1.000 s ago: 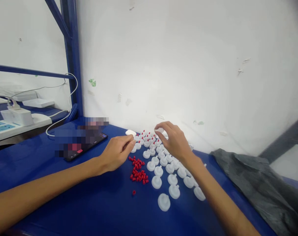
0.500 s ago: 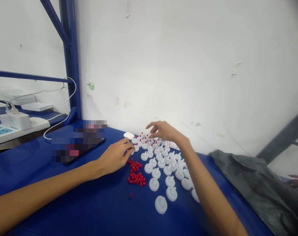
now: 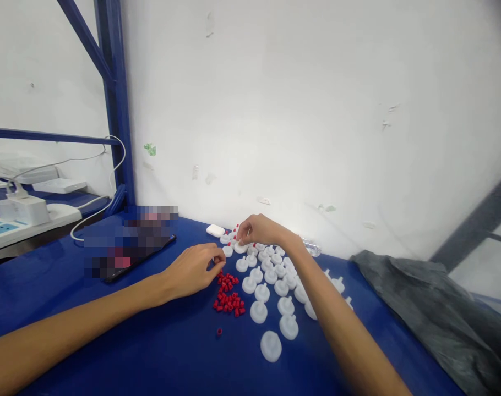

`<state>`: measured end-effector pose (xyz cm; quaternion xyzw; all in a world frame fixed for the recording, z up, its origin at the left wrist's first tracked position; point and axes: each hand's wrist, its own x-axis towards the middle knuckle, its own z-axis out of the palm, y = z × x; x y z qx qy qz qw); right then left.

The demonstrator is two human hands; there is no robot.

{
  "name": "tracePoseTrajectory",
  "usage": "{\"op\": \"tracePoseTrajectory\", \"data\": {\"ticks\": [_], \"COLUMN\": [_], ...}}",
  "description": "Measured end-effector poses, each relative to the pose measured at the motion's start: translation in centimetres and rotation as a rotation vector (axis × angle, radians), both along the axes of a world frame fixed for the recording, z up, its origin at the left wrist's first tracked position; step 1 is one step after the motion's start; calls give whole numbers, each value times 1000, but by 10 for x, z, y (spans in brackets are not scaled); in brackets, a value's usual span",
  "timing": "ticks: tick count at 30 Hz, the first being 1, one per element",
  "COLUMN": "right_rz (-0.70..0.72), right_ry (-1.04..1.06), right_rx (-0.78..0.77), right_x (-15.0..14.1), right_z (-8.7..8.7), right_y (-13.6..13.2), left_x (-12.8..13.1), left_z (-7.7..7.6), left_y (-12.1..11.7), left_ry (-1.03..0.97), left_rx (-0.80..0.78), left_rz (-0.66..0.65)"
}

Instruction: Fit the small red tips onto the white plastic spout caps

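Several white round caps with small spouts are spread over the blue table. Some at the back carry small red caps on their spouts. My right hand reaches over these, its fingertips closed on a white spouted cap; the fingers hide its spout. My left hand hovers at the upper left edge of a pile of small red caps. Its thumb and fingers are curled close together, and what they hold, if anything, is hidden. One red cap lies apart in front of the pile.
A white rounded case sits near the wall. To the left lies a dark phone, partly blurred out. Grey cloth covers the right edge. Beyond the blue frame post are a power strip and cables.
My right hand has come down and a little left onto a white spouted cap. My left hand has shifted slightly down toward the red caps, its fingers more curled.
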<state>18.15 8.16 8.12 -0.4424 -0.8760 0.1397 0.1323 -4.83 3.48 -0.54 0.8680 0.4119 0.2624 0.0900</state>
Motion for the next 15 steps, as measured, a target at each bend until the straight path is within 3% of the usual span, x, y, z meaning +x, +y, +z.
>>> {"op": "tracePoseTrajectory", "data": {"ticks": [10, 15], "right_rz": [-6, -28], "right_ry": [-142, -88], "right_rx": [-50, 27], "right_x": [-8, -9], "right_z": [-10, -12], "right_y": [2, -2], "left_x": [-1, 0], "left_z": [-6, -5], "left_y": [3, 3], "left_ry": [51, 61], "left_rx": [-27, -40], "left_rz": [-1, -10]}}
